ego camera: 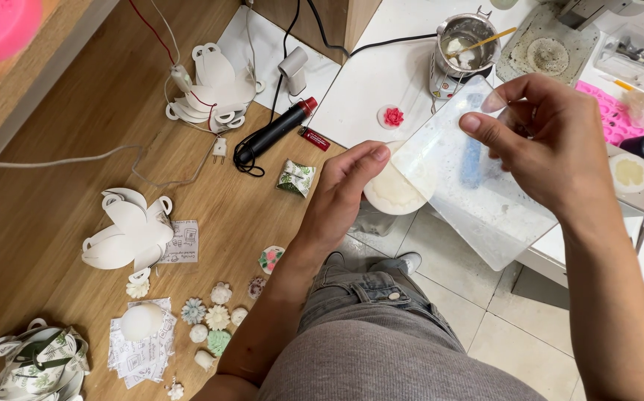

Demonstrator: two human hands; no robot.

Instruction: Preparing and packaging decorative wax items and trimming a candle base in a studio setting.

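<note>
My left hand pinches the white disc over my lap; my right hand grips the clear sheet at its top edge. I judge it best peeled slowly, disc held flat.

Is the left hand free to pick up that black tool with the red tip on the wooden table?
Probably not: the left hand is holding a pale round disc, though nothing blocks the black tool.

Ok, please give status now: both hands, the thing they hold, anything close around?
Left hand grips round white wax disc. Right hand pinches clear plastic sheet at top edge, over the disc. Metal melting pot behind, red flower piece on white table.
</note>
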